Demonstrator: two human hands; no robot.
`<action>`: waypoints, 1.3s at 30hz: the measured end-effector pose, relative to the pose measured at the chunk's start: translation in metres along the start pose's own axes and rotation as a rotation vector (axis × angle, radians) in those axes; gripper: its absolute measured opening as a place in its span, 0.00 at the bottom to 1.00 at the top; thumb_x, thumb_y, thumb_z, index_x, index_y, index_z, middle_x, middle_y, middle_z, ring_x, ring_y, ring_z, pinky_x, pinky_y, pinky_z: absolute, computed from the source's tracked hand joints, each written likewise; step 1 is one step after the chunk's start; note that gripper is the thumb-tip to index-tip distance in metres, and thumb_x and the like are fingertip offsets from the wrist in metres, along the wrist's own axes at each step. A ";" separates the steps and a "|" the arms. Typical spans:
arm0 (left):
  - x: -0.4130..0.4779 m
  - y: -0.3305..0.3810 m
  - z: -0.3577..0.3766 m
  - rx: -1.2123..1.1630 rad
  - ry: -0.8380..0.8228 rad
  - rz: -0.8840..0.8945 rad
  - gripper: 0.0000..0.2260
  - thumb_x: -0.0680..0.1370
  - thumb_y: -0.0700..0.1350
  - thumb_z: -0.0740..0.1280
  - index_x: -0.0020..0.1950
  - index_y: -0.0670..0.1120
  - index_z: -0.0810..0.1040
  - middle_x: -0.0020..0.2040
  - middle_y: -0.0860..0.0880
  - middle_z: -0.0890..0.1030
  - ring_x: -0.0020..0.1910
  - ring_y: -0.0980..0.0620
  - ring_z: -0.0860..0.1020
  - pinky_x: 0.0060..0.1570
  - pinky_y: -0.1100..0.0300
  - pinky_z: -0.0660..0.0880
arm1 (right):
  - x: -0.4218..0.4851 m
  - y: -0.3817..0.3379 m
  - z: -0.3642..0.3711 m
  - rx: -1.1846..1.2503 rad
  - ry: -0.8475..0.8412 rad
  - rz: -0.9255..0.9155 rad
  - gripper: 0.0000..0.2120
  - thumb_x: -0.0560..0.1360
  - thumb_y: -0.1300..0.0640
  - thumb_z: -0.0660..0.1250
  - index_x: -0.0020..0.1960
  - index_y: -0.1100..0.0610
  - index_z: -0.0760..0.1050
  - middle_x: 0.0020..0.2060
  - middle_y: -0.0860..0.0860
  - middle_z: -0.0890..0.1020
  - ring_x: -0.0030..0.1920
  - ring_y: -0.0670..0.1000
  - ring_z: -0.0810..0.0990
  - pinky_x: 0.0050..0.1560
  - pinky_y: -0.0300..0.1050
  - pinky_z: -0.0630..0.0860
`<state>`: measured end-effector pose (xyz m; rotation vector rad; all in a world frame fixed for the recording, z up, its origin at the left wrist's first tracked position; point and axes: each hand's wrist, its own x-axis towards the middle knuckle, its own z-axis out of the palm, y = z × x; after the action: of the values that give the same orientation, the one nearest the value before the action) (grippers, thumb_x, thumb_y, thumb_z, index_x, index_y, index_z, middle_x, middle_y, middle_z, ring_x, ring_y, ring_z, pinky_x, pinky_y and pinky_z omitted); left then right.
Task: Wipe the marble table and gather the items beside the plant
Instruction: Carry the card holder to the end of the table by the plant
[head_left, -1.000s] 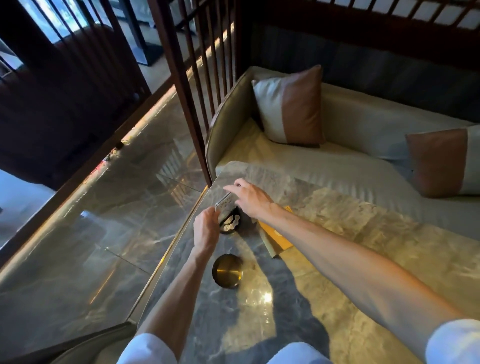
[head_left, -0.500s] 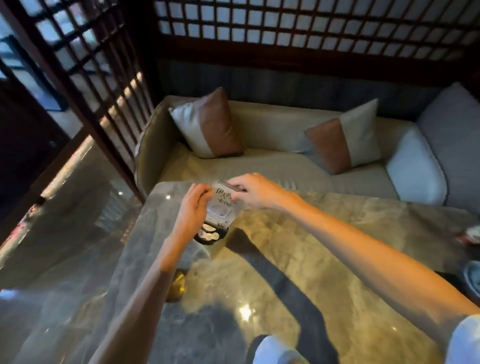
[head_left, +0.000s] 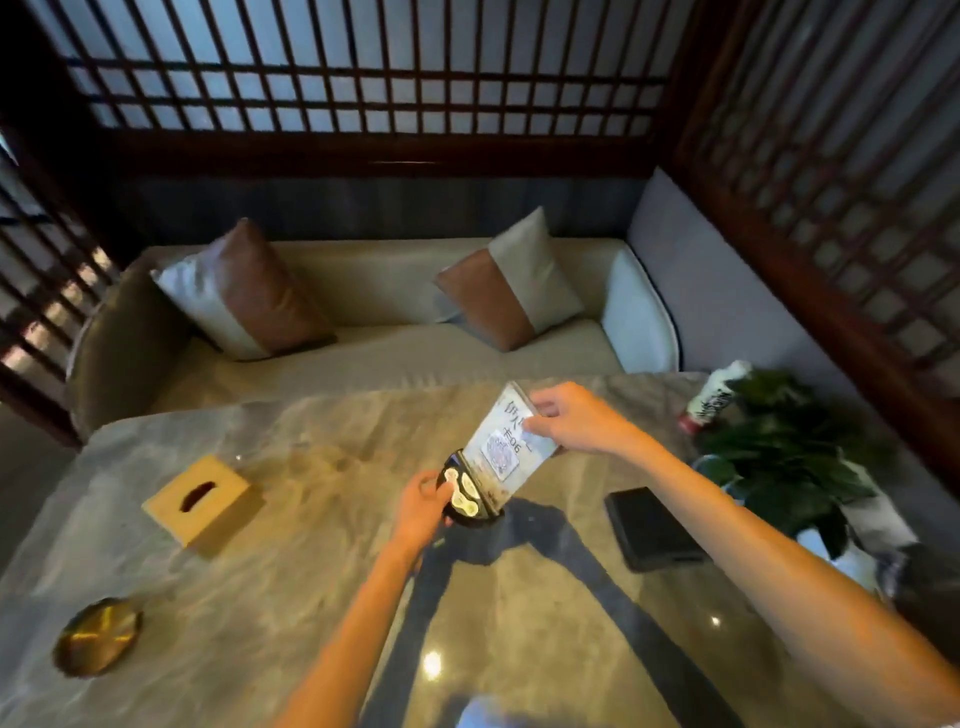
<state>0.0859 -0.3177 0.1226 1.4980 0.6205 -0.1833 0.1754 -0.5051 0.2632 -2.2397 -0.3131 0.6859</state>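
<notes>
Head view shows the left hand gripping the base and the right hand pinching the top of the table sign, carried mid-table toward the plant, while tissue box and brass dish sit well apart, ungathered; no cloth visible.

Glossy marble table; wooden tissue box; perhaps brass dish.
</notes>
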 end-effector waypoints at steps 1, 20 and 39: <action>-0.004 -0.002 0.019 -0.067 0.010 -0.055 0.05 0.77 0.38 0.65 0.45 0.47 0.73 0.38 0.43 0.77 0.39 0.46 0.75 0.36 0.56 0.72 | -0.010 0.016 -0.015 0.021 -0.004 0.017 0.08 0.77 0.64 0.63 0.52 0.59 0.80 0.49 0.57 0.85 0.42 0.50 0.84 0.35 0.42 0.82; -0.003 0.019 0.164 -0.071 -0.107 -0.094 0.11 0.76 0.39 0.68 0.57 0.38 0.76 0.44 0.41 0.83 0.38 0.49 0.82 0.35 0.60 0.82 | -0.086 0.106 -0.119 0.245 0.202 0.138 0.12 0.78 0.59 0.65 0.60 0.55 0.79 0.50 0.52 0.86 0.49 0.49 0.86 0.52 0.54 0.82; -0.037 -0.084 0.340 0.360 -0.545 -0.171 0.08 0.65 0.44 0.72 0.34 0.41 0.78 0.32 0.43 0.77 0.31 0.48 0.76 0.40 0.47 0.81 | -0.231 0.268 -0.144 0.353 0.420 0.476 0.12 0.76 0.59 0.67 0.59 0.56 0.80 0.40 0.48 0.87 0.39 0.43 0.84 0.33 0.38 0.78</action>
<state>0.1064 -0.6624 0.0515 1.6419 0.2778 -0.8414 0.0687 -0.8704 0.2364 -2.0542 0.5249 0.4420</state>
